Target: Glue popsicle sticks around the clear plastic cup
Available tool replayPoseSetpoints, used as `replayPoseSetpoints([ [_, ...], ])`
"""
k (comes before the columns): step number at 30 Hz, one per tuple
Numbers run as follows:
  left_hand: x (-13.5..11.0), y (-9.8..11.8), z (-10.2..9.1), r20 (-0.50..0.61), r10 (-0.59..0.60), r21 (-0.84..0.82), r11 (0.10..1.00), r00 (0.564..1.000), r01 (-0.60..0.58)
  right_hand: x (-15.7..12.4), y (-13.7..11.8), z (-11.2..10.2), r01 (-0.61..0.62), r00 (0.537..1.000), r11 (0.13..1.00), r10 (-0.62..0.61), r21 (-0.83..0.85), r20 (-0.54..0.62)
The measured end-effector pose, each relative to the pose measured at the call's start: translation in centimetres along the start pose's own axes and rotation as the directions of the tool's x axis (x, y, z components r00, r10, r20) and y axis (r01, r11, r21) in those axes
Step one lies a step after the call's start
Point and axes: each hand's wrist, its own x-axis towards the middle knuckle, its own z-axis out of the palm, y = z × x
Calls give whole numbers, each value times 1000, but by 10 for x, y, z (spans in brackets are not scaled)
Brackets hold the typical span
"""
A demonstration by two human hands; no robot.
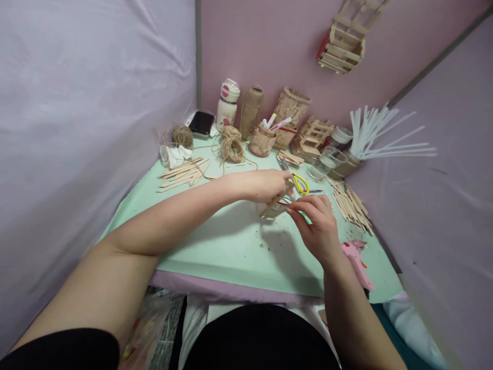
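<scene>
A small piece made of wooden craft sticks (272,209), with a narrow red strip on it, is held above the table between my hands. My left hand (269,186) reaches across from the left and grips its upper side, fingers bent over it. From the right, my right hand (315,218) pinches the near right edge by the red strip; its fingertips partly hide what they grasp. Just beyond the hands lie scissors with yellow handles (301,184). Something green shows under the right fingers, too covered to name.
A pink glue gun (357,263) lies at the right, near loose craft sticks (351,204). Further sticks (183,173) lie at the left. Along the back stand a twine ball (231,145), a white bottle (227,105), a pen holder (262,141) and a clear plastic cup (326,163).
</scene>
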Motion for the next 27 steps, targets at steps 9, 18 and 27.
replayPoseSetpoints([
  [9,1,-1,0,48,15,-71,997,999,-11,-1,1,3,-28,1000,1000,28,-1,11],
  [18,1,-3,3,24,23,-86,996,999,-21,0,2,6,-32,999,999,32,7,13],
  [27,-1,4,-3,55,28,-13,1000,998,-27,2,2,7,-18,1000,1000,18,-12,4],
])
